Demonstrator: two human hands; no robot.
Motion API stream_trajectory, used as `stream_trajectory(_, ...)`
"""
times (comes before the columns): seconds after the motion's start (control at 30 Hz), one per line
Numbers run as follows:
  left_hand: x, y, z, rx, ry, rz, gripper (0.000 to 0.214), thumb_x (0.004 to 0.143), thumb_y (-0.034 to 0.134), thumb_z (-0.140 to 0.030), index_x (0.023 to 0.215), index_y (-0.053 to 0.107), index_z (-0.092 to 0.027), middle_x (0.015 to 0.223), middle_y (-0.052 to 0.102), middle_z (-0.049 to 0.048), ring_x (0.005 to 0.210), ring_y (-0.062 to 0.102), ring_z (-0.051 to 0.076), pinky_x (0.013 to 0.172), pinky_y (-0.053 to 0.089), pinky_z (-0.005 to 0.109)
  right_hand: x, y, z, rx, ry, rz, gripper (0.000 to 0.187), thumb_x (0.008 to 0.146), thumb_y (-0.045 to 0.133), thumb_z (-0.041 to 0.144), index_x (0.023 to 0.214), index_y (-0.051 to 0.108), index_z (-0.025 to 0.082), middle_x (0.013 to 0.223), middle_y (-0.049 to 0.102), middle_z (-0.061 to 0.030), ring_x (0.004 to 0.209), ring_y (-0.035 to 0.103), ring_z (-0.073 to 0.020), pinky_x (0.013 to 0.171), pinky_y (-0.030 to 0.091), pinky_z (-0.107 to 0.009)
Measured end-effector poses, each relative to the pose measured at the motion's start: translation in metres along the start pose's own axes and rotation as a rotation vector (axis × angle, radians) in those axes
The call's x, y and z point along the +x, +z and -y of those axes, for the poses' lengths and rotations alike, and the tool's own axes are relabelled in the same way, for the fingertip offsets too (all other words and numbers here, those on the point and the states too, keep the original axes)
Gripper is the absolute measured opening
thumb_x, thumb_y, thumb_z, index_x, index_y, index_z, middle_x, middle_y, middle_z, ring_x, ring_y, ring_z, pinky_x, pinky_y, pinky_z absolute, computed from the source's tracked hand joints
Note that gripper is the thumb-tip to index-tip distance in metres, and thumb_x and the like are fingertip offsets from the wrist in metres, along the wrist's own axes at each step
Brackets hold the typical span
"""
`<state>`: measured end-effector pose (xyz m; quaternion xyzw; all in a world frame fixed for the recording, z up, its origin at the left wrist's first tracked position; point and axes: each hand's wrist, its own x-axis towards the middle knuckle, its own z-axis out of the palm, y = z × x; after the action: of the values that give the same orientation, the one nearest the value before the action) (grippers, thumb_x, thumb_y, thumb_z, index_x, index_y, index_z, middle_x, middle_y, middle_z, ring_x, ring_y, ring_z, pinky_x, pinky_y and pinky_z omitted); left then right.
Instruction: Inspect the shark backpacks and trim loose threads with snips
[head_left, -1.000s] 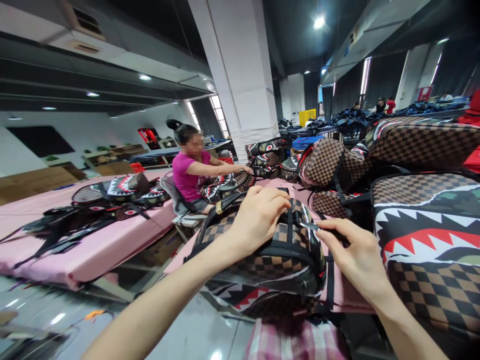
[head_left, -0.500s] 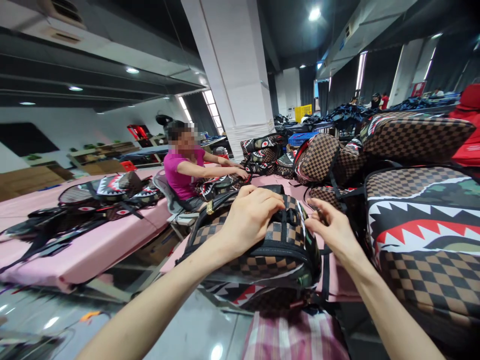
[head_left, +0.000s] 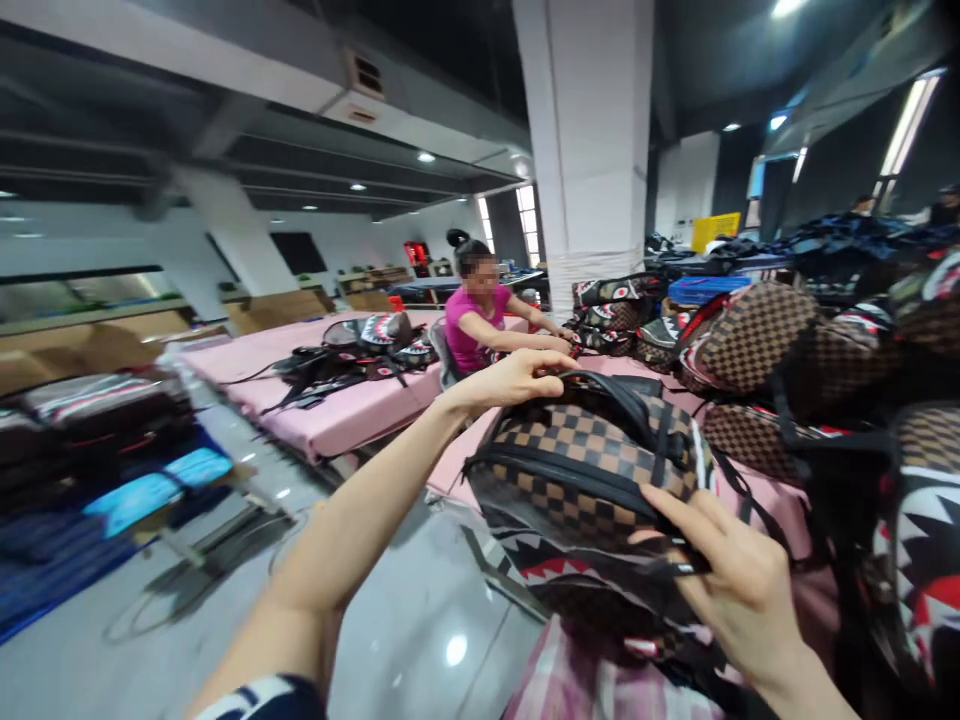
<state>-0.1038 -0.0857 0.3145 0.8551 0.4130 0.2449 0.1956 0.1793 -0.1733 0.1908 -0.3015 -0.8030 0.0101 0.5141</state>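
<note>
A brown checkered backpack with a shark-mouth print lies on its side at the near edge of the pink table. My left hand is closed over its top, fingers curled round the black handle. Lower down, my right hand grips the bag's near side, with fingers pressed against the black zipper edge and a thin strap.
More checkered and shark-print backpacks are piled to the right and behind. A person in a pink shirt sits at the table handling a bag. Dark bags lie on the far pink table. A white pillar stands behind. Shiny floor lies to the left.
The view has swung left. My right hand dropped from the top of the backpack to its lower near side, and the bag has tipped towards me. My left hand stays on the handle.
</note>
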Motion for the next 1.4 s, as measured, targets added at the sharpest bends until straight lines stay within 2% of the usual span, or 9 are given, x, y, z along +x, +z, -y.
stream_trajectory(0.1,-0.019,0.006,0.028,-0.178,-0.04,-0.04,0.042,0.092,0.035,-0.043,0.123,0.052,-0.02,0.122,0.059,0.0075,0.108,0.055,0.019,0.093,0.043,0.035,-0.002,-0.001,-0.012,0.041,0.007,-0.024,0.034,0.082,0.058,0.018,0.115,0.062,0.026,0.074,0.058,-0.0008,0.062,0.058,-0.0123,0.054,0.046,-0.021)
stream_trajectory(0.2,-0.042,0.029,0.046,-0.237,-0.02,-0.242,0.041,0.093,0.035,-0.04,0.128,0.048,-0.024,0.134,0.05,0.0068,0.122,0.046,0.018,0.103,0.035,0.038,0.006,-0.008,-0.039,0.037,0.084,-0.049,0.031,0.08,0.061,0.021,0.11,0.065,0.029,0.07,0.057,0.0005,0.06,0.056,-0.0127,0.054,0.045,-0.023)
stream_trajectory(0.5,-0.065,0.084,0.022,-0.07,0.16,-0.509,0.035,0.084,0.055,-0.022,0.119,0.058,-0.024,0.13,0.051,0.0099,0.121,0.046,0.022,0.101,0.038,0.044,0.04,-0.01,-0.11,0.063,0.572,-0.356,0.031,0.071,0.066,0.035,0.098,0.071,0.019,0.095,0.071,-0.0064,0.089,0.066,-0.0226,0.085,0.052,-0.037)
stream_trajectory(0.67,-0.057,0.082,0.016,-0.028,0.231,-0.613,0.014,0.079,0.063,-0.022,0.091,0.069,-0.02,0.108,0.06,0.0079,0.105,0.053,0.02,0.093,0.042,0.038,0.043,-0.009,-0.105,0.023,0.604,-0.33,0.03,0.071,0.065,0.032,0.096,0.072,0.017,0.096,0.071,-0.0077,0.093,0.066,-0.024,0.09,0.05,-0.038)
stream_trajectory(0.8,-0.052,0.062,0.012,-0.17,0.213,-0.494,0.015,0.08,0.059,-0.022,0.066,0.061,-0.017,0.079,0.061,0.0031,0.086,0.056,0.017,0.081,0.046,0.033,0.043,-0.011,-0.102,-0.017,0.608,-0.343,0.029,0.072,0.063,0.031,0.095,0.072,0.017,0.094,0.072,-0.0074,0.091,0.066,-0.0241,0.089,0.05,-0.039)
stream_trajectory(0.93,-0.05,0.047,0.017,-0.374,0.1,-0.524,0.019,0.086,0.051,-0.026,0.075,0.063,-0.015,0.078,0.063,0.0034,0.077,0.058,0.015,0.074,0.048,0.03,0.039,-0.011,-0.109,0.012,0.576,-0.332,0.026,0.074,0.063,0.033,0.094,0.072,0.02,0.096,0.072,-0.0055,0.092,0.066,-0.0229,0.09,0.05,-0.038)
stream_trajectory(1.07,-0.044,0.055,0.018,-0.161,0.215,-0.497,0.015,0.078,0.064,-0.027,0.09,0.071,-0.021,0.095,0.061,0.0054,0.093,0.056,0.017,0.085,0.046,0.033,0.038,-0.009,-0.115,-0.005,0.559,-0.346,0.025,0.074,0.062,0.034,0.094,0.072,0.021,0.094,0.072,-0.0047,0.09,0.066,-0.0224,0.088,0.051,-0.037)
stream_trajectory(1.27,-0.036,0.063,0.009,-0.184,0.228,-0.45,0.009,0.072,0.069,-0.017,0.08,0.071,-0.019,0.09,0.056,0.0028,0.086,0.056,0.015,0.082,0.046,0.03,0.042,-0.012,-0.078,-0.142,0.475,-0.359,0.023,0.079,0.058,0.033,0.094,0.071,0.021,0.087,0.07,-0.0042,0.081,0.065,-0.0198,0.075,0.052,-0.032)
stream_trajectory(1.4,-0.029,0.059,0.004,-0.19,0.196,-0.428,0.006,0.074,0.065,-0.014,0.072,0.069,-0.018,0.081,0.054,0.0006,0.079,0.055,0.013,0.076,0.045,0.027,0.046,-0.002,-0.006,-0.306,0.102,-0.138,0.022,0.084,0.057,0.026,0.103,0.067,0.022,0.09,0.067,-0.0046,0.076,0.064,-0.0153,0.067,0.05,-0.025)
